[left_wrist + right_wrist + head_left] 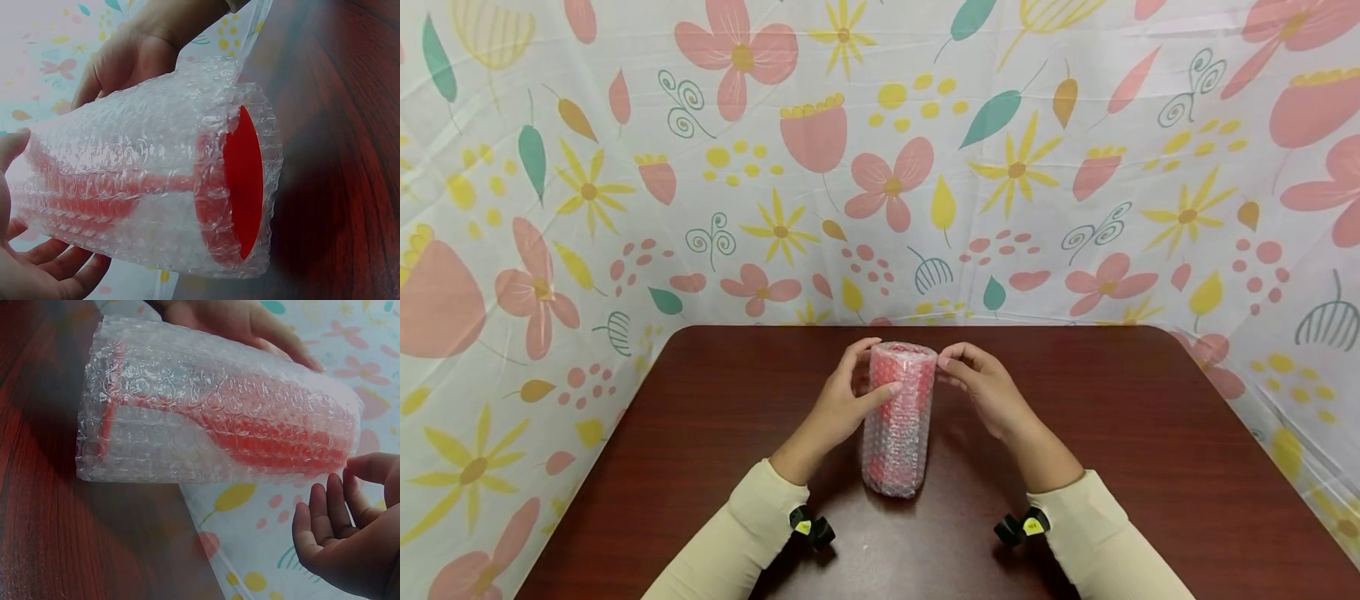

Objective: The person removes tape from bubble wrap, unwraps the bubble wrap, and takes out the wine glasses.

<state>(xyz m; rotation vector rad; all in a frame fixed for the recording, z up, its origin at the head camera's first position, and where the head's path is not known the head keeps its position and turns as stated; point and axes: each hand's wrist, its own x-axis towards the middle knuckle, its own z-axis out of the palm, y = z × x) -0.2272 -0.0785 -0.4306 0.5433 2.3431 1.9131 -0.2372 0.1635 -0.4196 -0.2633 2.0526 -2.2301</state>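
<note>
A red goblet [244, 187] is rolled in clear bubble wrap [898, 442], its flat round foot, stem and bowl showing through the layers. In the head view the wrapped roll is upright over the table, with its upper end between the two hands. My left hand [842, 396] grips the roll from the left, thumb across the front and fingers round the far side. At the upper right rim, my right hand [988, 387] pinches the wrap's edge between thumb and forefinger. Its other fingers curl loosely, as the right wrist view shows [350, 531].
A dark reddish-brown wooden table [700, 467] lies under the hands, its back edge close to a white flower-printed cloth [880, 167]. That cloth also hangs along both sides. Small black cameras [812, 527] are strapped at both wrists, beside cream sleeves [737, 529].
</note>
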